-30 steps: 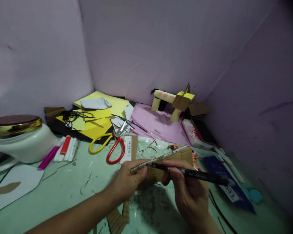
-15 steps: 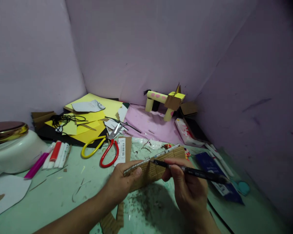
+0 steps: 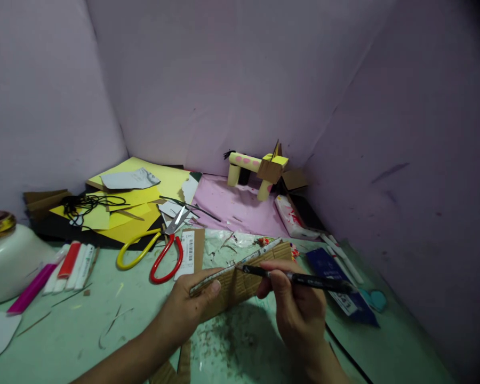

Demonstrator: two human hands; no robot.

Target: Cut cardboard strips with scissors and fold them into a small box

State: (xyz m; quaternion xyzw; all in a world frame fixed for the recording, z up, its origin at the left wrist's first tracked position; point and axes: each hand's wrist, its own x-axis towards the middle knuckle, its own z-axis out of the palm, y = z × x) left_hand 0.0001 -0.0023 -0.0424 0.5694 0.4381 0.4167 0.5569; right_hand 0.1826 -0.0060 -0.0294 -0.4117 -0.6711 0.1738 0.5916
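Observation:
A folded piece of brown cardboard (image 3: pixel 248 274) is held up at a tilt over the table, its ribbed side towards me. My left hand (image 3: pixel 192 301) pinches its left end, thumb on the ribbed face. In my right hand (image 3: pixel 298 304) is a black pencil (image 3: pixel 300 279), gripped as for writing. The pencil's tip touches or hovers right at the cardboard's upper edge; I cannot tell which. Behind, on pink paper (image 3: pixel 224 208), stands a yellow paper animal (image 3: pixel 248 160) with pink spots and a cardboard head. Scissors (image 3: pixel 168 240) with one yellow and one red handle lie open to the left.
Several markers (image 3: pixel 70 266) and a white pot (image 3: pixel 12 261) stand left. Black cord (image 3: pixel 88 205) lies on yellow paper sheets (image 3: pixel 140 210). At right are a blue packet (image 3: pixel 340 285), a teal piece (image 3: pixel 378 300) and a white-red packet (image 3: pixel 290 216). Cardboard scraps (image 3: pixel 176 370) lie in front.
My view has turned slightly right, so the scene sits further left. Both hands keep their grip, and the pencil tip stays at nearly the same spot on the cardboard's edge.

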